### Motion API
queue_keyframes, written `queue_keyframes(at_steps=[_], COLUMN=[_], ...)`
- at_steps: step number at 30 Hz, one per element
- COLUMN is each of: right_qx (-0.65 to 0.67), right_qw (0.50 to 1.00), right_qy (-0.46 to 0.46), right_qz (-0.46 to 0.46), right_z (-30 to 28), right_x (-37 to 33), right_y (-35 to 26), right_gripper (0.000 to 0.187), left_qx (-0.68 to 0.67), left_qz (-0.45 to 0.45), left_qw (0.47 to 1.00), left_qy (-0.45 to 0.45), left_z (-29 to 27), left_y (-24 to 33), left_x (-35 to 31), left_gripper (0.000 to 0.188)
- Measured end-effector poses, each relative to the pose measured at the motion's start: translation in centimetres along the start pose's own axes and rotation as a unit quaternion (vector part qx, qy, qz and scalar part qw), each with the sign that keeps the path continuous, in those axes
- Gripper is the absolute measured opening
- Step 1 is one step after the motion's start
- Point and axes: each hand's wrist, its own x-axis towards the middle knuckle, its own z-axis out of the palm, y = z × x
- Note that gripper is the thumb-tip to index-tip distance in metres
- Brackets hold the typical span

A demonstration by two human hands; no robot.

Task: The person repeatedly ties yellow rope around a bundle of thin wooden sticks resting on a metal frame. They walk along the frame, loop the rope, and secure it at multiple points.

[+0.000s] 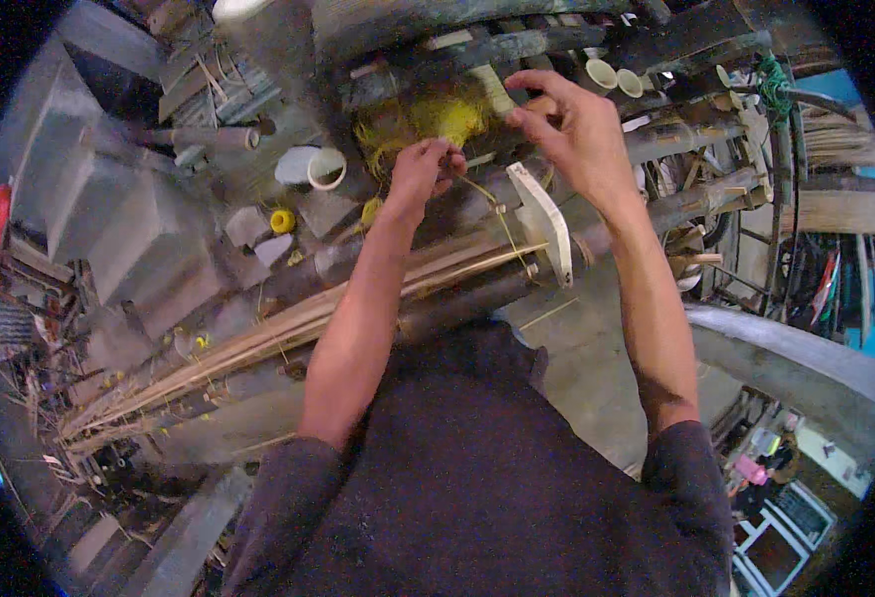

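Note:
My left hand (pixel 420 177) is closed in a pinch on a thin yellow cord (pixel 479 189). The cord slants from my fingers to a small pale peg (pixel 501 209) and on toward a second peg (pixel 531 270). My right hand (pixel 579 134) is raised, its thumb and forefinger curved and apart. Its thumb tip is close to a pale ribbed strip (pixel 495 90); whether they touch I cannot tell. Beyond my hands lies a loose tangle of yellow fibre (pixel 452 117). Between my forearms a flat whitish bar (pixel 542 214) stands across the end of long wooden strips (pixel 318 315).
Left of my hands are a white cup (pixel 326 169) and a yellow roll (pixel 282 221). Two pale cups (pixel 602 74) stand beyond my right hand. Bamboo poles (pixel 706 204) extend to the right. Green cord (pixel 774 85) hangs on a frame. A grey ledge (pixel 796 348) lies at right.

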Motion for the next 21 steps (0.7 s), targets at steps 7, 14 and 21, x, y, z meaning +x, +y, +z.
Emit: queue_keyframes(at_steps=[7,14,21], right_qx=[0.104,0.644,0.443], right_qw=[0.973,0.703,0.688], right_qy=[0.205,0.300,0.197], right_qz=[-0.020,0.037,0.540], right_z=[-0.1,-10.4,0.2], right_x=[-2.4,-16.9,-39.5], right_y=[1.0,1.4,10.3], right_gripper=[0.024,0.011,0.013], left_qx=[-0.103,-0.275,0.375], left_qz=[-0.040,-0.012,0.080], left_qw=[0.993,0.960,0.911], left_qy=[0.050,0.056,0.150], left_z=[0.3,2.6,4.6], left_y=[-0.8,-1.2,-4.8], left_x=[-0.5,0.4,6.6], left_gripper=[0.021,0.020,0.040])
